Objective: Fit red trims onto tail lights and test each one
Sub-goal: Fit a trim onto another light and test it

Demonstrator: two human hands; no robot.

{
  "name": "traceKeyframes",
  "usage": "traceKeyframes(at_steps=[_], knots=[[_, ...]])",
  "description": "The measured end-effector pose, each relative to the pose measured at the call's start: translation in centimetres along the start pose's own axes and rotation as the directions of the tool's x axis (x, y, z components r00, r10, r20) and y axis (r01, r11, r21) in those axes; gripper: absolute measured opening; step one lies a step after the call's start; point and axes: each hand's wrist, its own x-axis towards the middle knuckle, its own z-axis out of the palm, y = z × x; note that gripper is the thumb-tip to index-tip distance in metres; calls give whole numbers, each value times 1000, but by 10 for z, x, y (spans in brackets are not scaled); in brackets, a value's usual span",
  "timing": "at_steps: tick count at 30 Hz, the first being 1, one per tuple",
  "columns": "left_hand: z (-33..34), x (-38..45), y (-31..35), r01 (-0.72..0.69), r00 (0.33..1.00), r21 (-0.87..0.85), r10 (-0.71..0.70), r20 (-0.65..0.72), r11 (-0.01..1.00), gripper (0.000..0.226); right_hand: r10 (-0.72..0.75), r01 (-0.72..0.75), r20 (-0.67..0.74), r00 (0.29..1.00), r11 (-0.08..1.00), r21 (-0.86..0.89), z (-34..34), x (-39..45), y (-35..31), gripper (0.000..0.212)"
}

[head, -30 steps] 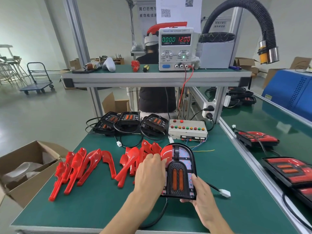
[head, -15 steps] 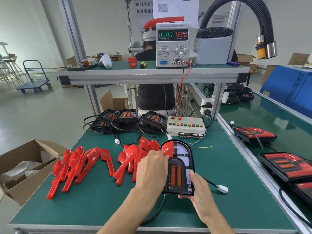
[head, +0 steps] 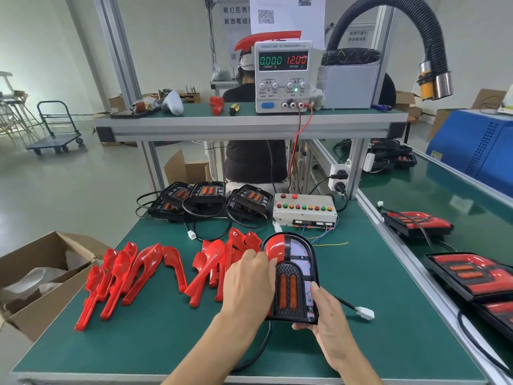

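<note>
1. Green matting covers the tabletop (head: 155, 337), and near its front edge lies a black tail light (head: 295, 276), arched end pointing away from the person.
2. A red trim (head: 273, 249) sits on the upper left of that tail light, against its arched rim.
3. The left hand (head: 248, 284) lies over the light's left side, fingers curled down onto the trim's lower part, pressing on it.
4. The right hand (head: 324, 315) grips the light's near right corner, thumb laid on top along the right edge and fingers tucked under the bottom edge.
5. A black cable runs from the light to a white connector (head: 365, 313) lying loose on the mat to the right.
6. Loose red trims (head: 125, 276) lie in two heaps to the left of the light, the nearer heap just beside the left hand.
7. Further back stand several black tail lights (head: 208, 195) with coiled cables, and beside them a white button box (head: 304, 211) with coloured buttons.
8. On the upper shelf a power supply (head: 283, 76) reads 0.000 and 12.00.
9. An open cardboard box (head: 33, 276) stands off the left edge of the tabletop.
10. Trimmed lights (head: 416, 223) lie on the neighbouring bench to the right.
</note>
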Motion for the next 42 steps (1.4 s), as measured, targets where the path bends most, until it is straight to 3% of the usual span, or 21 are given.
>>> traceKeyframes(at_steps=[2,5,8,12,15,19,23,28,32,38,42], knots=[[2,0,-3,11,1000,-58,-12,-28,998,31,0,0,8,1000,1000,8,0,1,0,47],[5,1,-12,138,988,-328,-151,-17,935,19,2,-3,9,1000,999,35,-1,1,0,46],[9,7,-25,383,922,-578,-261,285,721,39,8,-9,15,1000,999,54,-2,1,1,47],[10,8,-38,616,770,-695,-98,630,370,44,13,-15,22,1000,996,83,-2,1,-1,49],[13,6,-41,670,714,-697,37,700,254,45,4,-6,26,1000,996,90,-1,1,-2,50],[19,-1,-43,695,700,-713,140,701,92,47,-12,6,42,999,991,134,0,0,-2,46],[21,-1,-43,660,742,-751,141,656,26,50,-44,44,0,999,989,139,1,-2,-3,45],[28,9,-37,645,763,-758,29,645,-97,57,-77,82,-38,996,986,144,-3,-1,2,46],[34,13,-32,606,784,-771,-12,620,-198,53,-63,64,-43,997,998,20,1,0,4,53],[36,11,-17,565,820,-807,7,573,-173,47,-17,10,-56,998,992,-124,16,2,-3,65],[40,8,-7,557,827,-816,17,561,-157,46,2,-9,-55,998,993,-117,14,4,-5,64]])
